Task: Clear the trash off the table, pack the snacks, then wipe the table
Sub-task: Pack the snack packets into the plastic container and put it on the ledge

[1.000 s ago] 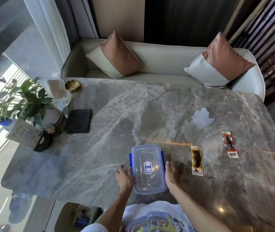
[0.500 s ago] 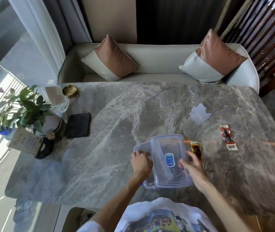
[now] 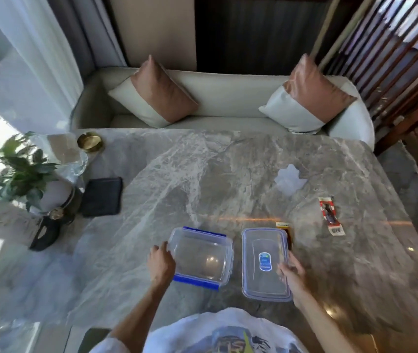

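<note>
Low in the frame's centre, the left hand (image 3: 160,262) gripped the open clear container (image 3: 201,257) on the marble table (image 3: 152,189); the right hand (image 3: 290,272) grasped its lid (image 3: 265,263), lying just right of it.

The tabletop (image 3: 203,174) is grey marble veined in white. The container (image 3: 203,256) is clear plastic with blue clips, and its clear lid (image 3: 264,263) carries a blue oval label. One snack packet (image 3: 330,215) is red and white with a dark centre. The cushions (image 3: 157,94) are copper-brown and pale cream, the sofa (image 3: 228,98) off-white, the wallet (image 3: 102,196) black, the plant (image 3: 11,169) green, the dish (image 3: 90,141) brass-gold.
</note>
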Tool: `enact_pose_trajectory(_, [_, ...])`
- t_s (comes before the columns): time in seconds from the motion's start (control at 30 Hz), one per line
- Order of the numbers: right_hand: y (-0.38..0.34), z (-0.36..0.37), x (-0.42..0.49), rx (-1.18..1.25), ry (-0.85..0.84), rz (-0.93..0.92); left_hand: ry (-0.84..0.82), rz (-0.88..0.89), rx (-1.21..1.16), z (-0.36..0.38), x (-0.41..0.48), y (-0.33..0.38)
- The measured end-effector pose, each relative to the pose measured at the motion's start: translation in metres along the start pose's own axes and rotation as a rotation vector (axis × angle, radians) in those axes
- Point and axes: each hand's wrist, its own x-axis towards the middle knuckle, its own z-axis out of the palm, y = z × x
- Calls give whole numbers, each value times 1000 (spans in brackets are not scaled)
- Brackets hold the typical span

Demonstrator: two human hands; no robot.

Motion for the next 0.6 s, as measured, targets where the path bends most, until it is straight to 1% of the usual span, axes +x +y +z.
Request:
enact_pose_trajectory(0.07, [-4,29,7,-19,-52,6,25,-63,-81,-4,-9,-12])
enact_pose_trajectory(0.13, [-8,52,11,-29,-75,26,24,-73,-118,-6,-11,-16])
enact_pose_trajectory(0.3, [-7,74,15,-219,-81,-27,11,-96,-96,-12,-10,-13])
enact_pose_trajectory(0.33, [-7,75,16,-282,-87,-45,9,-98,-96,-13,-10,-12])
enact_pose_trajectory(0.37, [-7,75,18,-409,-94,-53,0,-99,-91,-14,-11,-10])
enact_pose_trajectory(0.47, [-8,72,23,-884,-79,-49,-41,-80,-59,-15,-10,-10])
enact_pose_trajectory(0.5, [-10,72,22,-967,-75,-54,-62,-65,-57,-16,-10,-11])
enact_pose_trajectory(0.53, [-11,72,21,-998,-79,-56,-83,-49,-55,-15,-9,-13])
enact_pose_trajectory(0.6, [-13,72,21,-983,-88,-44,-94,-52,-40,-16,-7,-13])
